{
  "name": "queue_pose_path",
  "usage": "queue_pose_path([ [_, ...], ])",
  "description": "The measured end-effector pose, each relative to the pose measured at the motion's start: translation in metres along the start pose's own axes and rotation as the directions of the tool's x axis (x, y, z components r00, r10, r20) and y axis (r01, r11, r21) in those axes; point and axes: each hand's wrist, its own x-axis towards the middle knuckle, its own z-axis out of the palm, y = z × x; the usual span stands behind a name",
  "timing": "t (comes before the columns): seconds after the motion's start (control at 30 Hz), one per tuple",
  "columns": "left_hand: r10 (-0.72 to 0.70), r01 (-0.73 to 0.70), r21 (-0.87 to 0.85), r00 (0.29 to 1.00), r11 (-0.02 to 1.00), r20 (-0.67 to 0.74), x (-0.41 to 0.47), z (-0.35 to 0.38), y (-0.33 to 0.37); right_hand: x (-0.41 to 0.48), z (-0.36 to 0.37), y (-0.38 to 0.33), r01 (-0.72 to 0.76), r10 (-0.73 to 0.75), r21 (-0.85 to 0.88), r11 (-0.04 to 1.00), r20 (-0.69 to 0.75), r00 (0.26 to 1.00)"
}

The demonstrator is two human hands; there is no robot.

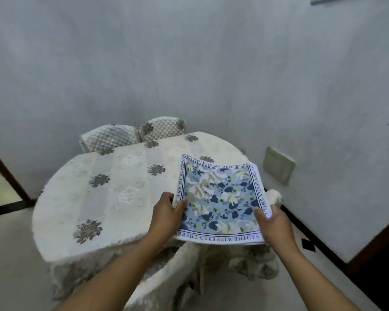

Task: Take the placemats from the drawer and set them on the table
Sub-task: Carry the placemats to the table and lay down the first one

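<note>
A: Item?
B: Placemats [220,198], square stack, blue floral print, white border with dark lettering.
A: Position?
B: Held slightly tilted over the cloth-covered surface [112,187], near right edge, far corner curling.

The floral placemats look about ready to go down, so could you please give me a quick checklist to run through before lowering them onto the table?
1. Left hand grips the left edge of the floral placemats: ok.
2. Right hand grips their right edge: ok.
3. Placemats over the table, not beyond it: not ok, the near edge overhangs the table's rim.
4. Tablecloth under the landing spot free of objects: ok on the visible part; beneath the placemats, cannot tell.
5. How many placemats are in the stack: cannot tell.
6. Near chair clear of the arms: ok.
</note>
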Motion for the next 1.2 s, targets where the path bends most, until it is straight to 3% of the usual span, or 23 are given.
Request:
queue_pose_path([
  [0.3,-0.148,0.151,0.008,0.973,0.988,-0.178,0.142,0.000,-0.028,0.170,0.113,-0.042,0.162,-0.161,0.016,0.987,0.222,0.962],
  [0.6,-0.289,0.265,-0.120,0.905,0.957,-0.312,0.268,-0.002,-0.043,0.325,0.221,-0.092,0.251,-0.236,0.016,0.968,0.400,0.886],
  [0.8,-0.324,0.307,-0.105,0.889,0.946,-0.325,0.334,-0.014,-0.073,0.369,0.291,-0.112,0.252,-0.222,-0.012,0.968,0.430,0.875],
  [1.2,-0.254,0.238,-0.090,0.929,0.967,-0.270,0.472,-0.024,-0.168,0.435,0.414,-0.117,0.195,-0.143,-0.114,0.974,0.359,0.922],
])
